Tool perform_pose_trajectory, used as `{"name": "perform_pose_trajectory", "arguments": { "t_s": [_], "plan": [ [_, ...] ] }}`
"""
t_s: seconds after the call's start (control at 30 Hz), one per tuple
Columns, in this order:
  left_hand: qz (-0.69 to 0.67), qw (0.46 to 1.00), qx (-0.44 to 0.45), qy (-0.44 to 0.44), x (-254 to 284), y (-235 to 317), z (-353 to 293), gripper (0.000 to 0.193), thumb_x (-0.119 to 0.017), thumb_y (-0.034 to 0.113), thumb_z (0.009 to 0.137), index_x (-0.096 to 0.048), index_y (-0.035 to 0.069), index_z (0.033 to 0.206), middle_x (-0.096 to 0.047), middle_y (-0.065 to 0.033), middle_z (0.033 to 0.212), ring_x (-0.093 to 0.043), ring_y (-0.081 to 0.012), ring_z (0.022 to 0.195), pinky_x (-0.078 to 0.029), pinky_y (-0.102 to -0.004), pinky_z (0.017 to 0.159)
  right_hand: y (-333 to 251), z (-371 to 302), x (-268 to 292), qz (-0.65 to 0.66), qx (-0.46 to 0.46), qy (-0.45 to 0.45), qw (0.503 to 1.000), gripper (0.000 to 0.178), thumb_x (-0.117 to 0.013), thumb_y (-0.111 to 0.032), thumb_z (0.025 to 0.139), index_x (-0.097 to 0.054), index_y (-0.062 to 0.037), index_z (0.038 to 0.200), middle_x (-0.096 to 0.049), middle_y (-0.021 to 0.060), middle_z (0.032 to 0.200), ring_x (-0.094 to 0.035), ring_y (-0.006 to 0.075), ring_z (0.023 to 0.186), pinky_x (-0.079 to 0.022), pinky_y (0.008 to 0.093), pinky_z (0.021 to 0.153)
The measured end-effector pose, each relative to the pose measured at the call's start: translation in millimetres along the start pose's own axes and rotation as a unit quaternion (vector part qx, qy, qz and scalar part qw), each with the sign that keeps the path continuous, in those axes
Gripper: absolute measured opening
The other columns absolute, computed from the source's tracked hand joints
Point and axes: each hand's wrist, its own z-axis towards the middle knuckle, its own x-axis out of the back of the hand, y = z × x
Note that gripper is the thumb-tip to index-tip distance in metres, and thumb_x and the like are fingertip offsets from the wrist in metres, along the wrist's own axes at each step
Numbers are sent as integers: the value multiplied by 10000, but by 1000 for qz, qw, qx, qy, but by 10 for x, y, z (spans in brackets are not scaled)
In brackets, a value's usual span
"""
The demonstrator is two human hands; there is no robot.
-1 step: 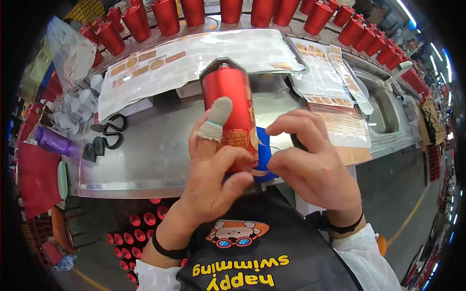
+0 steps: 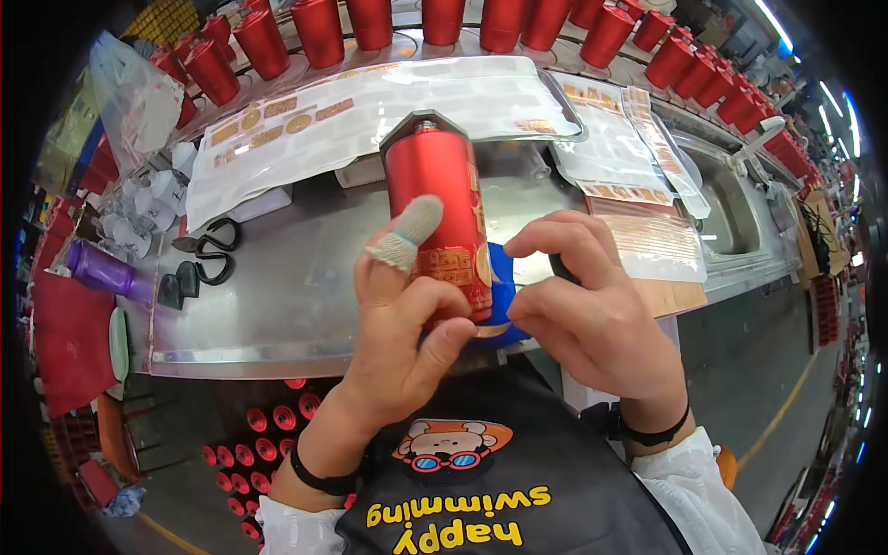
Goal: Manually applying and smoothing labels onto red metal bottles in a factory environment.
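Note:
A shiny red cylindrical bottle [image 2: 427, 171] lies in front of me, its far end against a dark angular holder [image 2: 400, 131]. Gold ornamental stickers [image 2: 447, 265] are on its near part. My left hand [image 2: 393, 338] grips the bottle's near left side, and one finger wears a pale knitted finger cover [image 2: 418, 220]. Just right of the bottle, my right hand [image 2: 601, 319] is curled, index finger raised. A thin, curved translucent strip [image 2: 493, 330] runs from near the left thumb to the right fingertips, which seem to pinch it. Under the bottle shows blue material [image 2: 502, 291].
Sticker sheets [image 2: 398, 102] lie on a tray behind the bottle, with more sheets [image 2: 610, 139] rightward. Black scissors [image 2: 217, 250] and a purple cup [image 2: 97, 268] sit left. A sink [image 2: 731, 203] is at right. Many red bottles [image 2: 314, 32] line the far side.
My left thumb and covered finger have shifted slightly on the bottle, showing more of the gold sticker. The right hand is almost unmoved.

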Motion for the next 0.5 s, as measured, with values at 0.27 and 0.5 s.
{"name": "perform_pose_trajectory", "arguments": {
  "t_s": [0.27, 0.5],
  "plan": [
    [44, 996, 64, 40, -6, -2, -228, 205, -636, 239, 896, -590, 47, 844, -526, -247, 1319, -433, -377, 1222, -237, -474, 1052, 135, -163, -206, 24, -62, -10, 998, 166, -719, -22, 748, -585, -33, 844, -550, 142, 1121, -511, 365, 1064, -422, 440, 898],
    [292, 955, -52, 33, -197, 70, -220, 520, -513, 401, 976, -533, 14, 1322, -670, -161, 1090, -459, -372, 1245, -148, -565, 1142, 153, -236, -132, 30, -81, 3, 996, 135, -703, -21, 765, -584, -27, 827, -551, 148, 1116, -503, 367, 1047, -419, 427, 892]
  ]
}}
